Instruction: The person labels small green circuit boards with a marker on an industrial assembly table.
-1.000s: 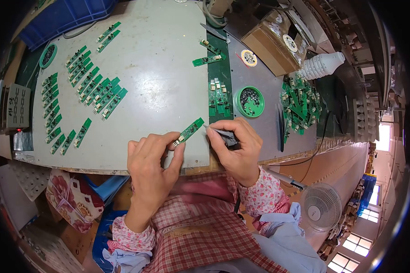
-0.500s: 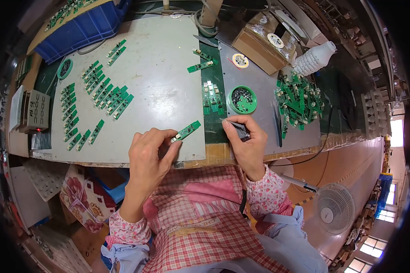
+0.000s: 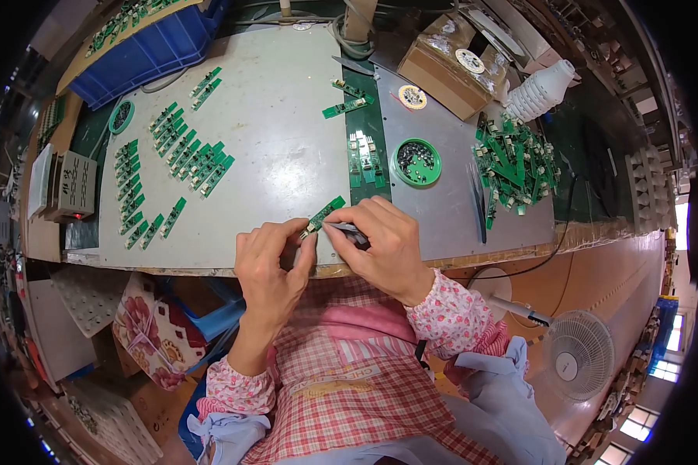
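Note:
My left hand (image 3: 275,252) pinches a small green circuit board (image 3: 323,215) by its end with the pins, close to the table's front edge. The board slants up to the right. My right hand (image 3: 384,244) is closed around dark grey tweezers (image 3: 353,230), whose tip is at the board's right side. Whether the tip carries a part is too small to tell. Beyond my right hand stands a round green dish (image 3: 416,163) of small black parts. Three boards (image 3: 367,161) lie side by side left of that dish.
Rows of green boards (image 3: 186,155) lie on the left. A heap of boards (image 3: 518,163) sits at right, beside another pair of tweezers (image 3: 478,201). Behind are a cardboard box (image 3: 442,70), stacked white cups (image 3: 539,91) and a blue crate (image 3: 151,58).
My right hand has moved left from near the green dish, bringing the tweezers to the board. My left hand still holds the board. The whole view has shifted slightly.

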### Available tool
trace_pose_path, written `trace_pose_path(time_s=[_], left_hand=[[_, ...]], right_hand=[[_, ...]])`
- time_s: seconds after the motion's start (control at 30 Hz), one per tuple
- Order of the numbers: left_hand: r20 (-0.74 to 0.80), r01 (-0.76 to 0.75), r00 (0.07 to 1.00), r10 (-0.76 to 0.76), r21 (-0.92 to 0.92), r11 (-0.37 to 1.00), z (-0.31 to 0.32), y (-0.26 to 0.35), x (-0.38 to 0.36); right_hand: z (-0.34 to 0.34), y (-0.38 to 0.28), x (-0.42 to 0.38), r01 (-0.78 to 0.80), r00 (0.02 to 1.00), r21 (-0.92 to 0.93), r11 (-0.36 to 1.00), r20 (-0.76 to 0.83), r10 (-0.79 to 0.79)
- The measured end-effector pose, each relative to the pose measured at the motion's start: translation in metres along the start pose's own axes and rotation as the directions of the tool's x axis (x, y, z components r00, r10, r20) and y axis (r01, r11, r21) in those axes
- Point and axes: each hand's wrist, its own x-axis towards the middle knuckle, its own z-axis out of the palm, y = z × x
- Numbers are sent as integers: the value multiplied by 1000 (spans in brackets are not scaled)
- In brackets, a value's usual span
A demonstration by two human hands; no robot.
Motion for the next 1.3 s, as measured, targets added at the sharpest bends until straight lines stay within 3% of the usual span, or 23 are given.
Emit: trace_pose_path(time_s=[1.0,1.17,1.3], left_hand=[[-27,5,1000,-6,-30,1000,2,-1,-1],[5,52,999,-52,-59,997,-4,1,6],[-46,69,997,-69,-14,998,-18,-12,43]], right_hand=[[2,0,-1,26,998,-130,991,61,-18],[-12,1,-1,-185,979,84,979,-69,191],[-31,11,-8,-380,887,236,894,-180,425]])
